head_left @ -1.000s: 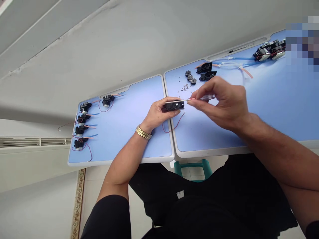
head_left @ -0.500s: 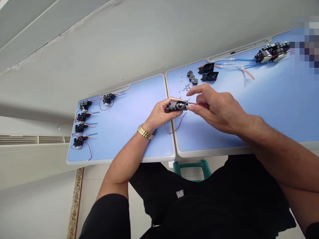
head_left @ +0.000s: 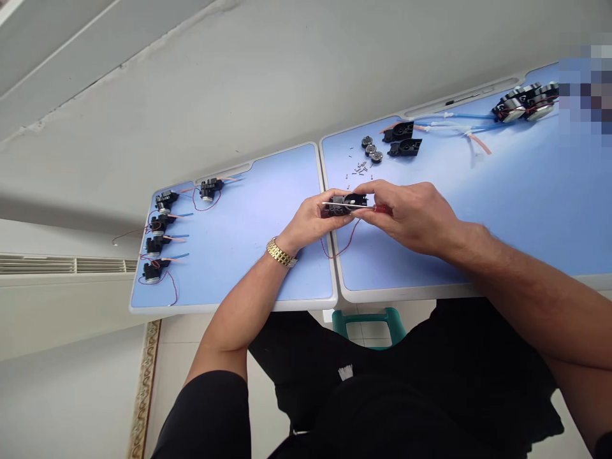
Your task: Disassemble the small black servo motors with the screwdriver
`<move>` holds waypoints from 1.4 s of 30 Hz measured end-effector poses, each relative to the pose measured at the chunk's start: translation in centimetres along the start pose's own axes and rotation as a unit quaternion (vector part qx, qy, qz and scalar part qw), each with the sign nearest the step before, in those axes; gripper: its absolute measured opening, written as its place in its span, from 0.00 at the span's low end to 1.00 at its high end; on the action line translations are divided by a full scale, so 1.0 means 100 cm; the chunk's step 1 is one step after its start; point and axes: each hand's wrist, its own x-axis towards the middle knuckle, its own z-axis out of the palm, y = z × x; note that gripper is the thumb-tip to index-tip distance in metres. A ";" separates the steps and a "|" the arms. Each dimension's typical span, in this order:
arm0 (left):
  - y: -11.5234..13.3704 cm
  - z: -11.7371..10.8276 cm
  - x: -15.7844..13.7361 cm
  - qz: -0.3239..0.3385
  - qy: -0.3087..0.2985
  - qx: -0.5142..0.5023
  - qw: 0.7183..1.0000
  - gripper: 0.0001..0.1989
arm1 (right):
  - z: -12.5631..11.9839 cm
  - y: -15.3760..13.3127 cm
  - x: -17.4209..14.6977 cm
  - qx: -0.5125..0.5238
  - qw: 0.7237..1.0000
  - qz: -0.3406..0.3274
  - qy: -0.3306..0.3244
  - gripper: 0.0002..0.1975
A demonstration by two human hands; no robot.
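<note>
My left hand (head_left: 313, 220) is closed round a small black plastic housing (head_left: 356, 200) with a light-coloured part inside, held above the gap between two desks. A thin red wire (head_left: 351, 244) hangs below it. In my right hand (head_left: 406, 207) is a screwdriver (head_left: 381, 208) with a red handle, its metal shaft lying across the front of the housing and pointing left. Thumb and index finger of that hand also reach the housing's right end. Beyond my hands lie loose screws (head_left: 362, 167), round metal motors (head_left: 370, 150) and two black shells (head_left: 404, 148).
Several finished-looking black units (head_left: 157, 245) with wires and tubes line the left desk (head_left: 248, 255). On the right desk (head_left: 459, 185), more motor units (head_left: 514, 108) with blue tubes and a dark pen-like tool (head_left: 463, 99) lie toward the back. A green stool (head_left: 396, 326) stands below.
My right hand has closed in on the housing, its index finger coming down to the right end. The screwdriver shaft has dropped from the upper edge to across the housing's front.
</note>
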 end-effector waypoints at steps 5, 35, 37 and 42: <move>-0.002 -0.002 0.001 -0.005 -0.001 0.022 1.000 0.24 | -0.004 0.003 0.000 0.020 1.000 0.000 0.016 0.13; -0.010 -0.001 0.007 0.018 0.009 0.014 1.000 0.20 | -0.048 0.080 -0.003 -0.001 0.966 0.183 0.183 0.17; -0.011 0.000 0.007 0.018 0.008 0.014 1.000 0.20 | -0.043 0.082 -0.014 -0.020 0.967 0.227 0.116 0.17; -0.010 0.002 0.010 0.032 0.006 0.007 0.999 0.19 | -0.027 0.093 -0.017 -0.078 0.968 0.229 0.073 0.16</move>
